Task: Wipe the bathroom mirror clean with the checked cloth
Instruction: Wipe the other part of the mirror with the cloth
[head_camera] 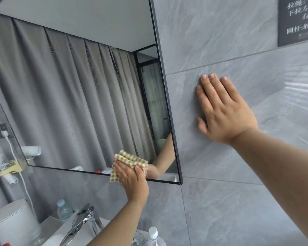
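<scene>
The left hand (132, 181) holds the folded checked cloth (130, 159), thumb and fingers closed over it, and presses it against the mirror (78, 95) right at the bottom edge, near the lower right corner. Part of the cloth hangs below the dark frame onto the wall (220, 201). From this spot nearly all the glass lies up and to the left of the hand, and the mirror's long side runs away leftward along the bottom frame, so the next stroke probably has to travel that way or climb. The right hand (224, 110) is off the glass altogether: it lies flat on the grey tiles just beside the mirror's right frame, fingers straight and together, holding nothing, and looks to be bracing the person. The left hand is therefore the one placed to do the wiping. The glass reflects grey curtains and a pale ceiling, and carries fine specks and a few faint vertical streaks across its middle, so much of it appears not yet clean. A chrome tap (82, 221) and a plastic bottle (64, 210) sit below.
</scene>
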`<action>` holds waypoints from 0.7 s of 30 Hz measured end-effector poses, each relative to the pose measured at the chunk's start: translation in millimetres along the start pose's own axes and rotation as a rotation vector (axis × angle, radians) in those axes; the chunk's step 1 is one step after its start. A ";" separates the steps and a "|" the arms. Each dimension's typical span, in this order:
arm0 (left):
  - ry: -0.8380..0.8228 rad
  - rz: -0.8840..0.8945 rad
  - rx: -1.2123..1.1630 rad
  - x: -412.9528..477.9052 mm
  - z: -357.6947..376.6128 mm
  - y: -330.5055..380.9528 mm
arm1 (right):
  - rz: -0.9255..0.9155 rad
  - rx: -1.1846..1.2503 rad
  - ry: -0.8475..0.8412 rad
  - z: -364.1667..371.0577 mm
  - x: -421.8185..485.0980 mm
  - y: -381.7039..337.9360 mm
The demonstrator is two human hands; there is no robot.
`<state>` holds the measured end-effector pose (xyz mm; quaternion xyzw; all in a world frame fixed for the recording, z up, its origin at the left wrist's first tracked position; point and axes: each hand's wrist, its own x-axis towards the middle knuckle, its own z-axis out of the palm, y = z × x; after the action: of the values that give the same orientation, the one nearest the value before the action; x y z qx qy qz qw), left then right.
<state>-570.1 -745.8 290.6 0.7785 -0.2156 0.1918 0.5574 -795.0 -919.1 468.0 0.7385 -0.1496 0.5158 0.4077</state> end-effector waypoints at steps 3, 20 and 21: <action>-0.013 -0.063 -0.031 -5.0 2.6 2.6 | 0.004 -0.010 -0.005 0.0 0.3 0.1; -0.205 0.696 0.191 -37.4 16.5 27.2 | 0.009 0.005 0.001 -0.2 -0.3 0.3; -0.181 0.662 0.161 -28.4 15.4 43.8 | 0.008 0.008 0.001 -0.3 -0.2 0.2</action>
<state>-616.9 -769.5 305.0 0.7216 -0.4889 0.3088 0.3807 -795.4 -919.1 468.0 0.7392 -0.1503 0.5182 0.4030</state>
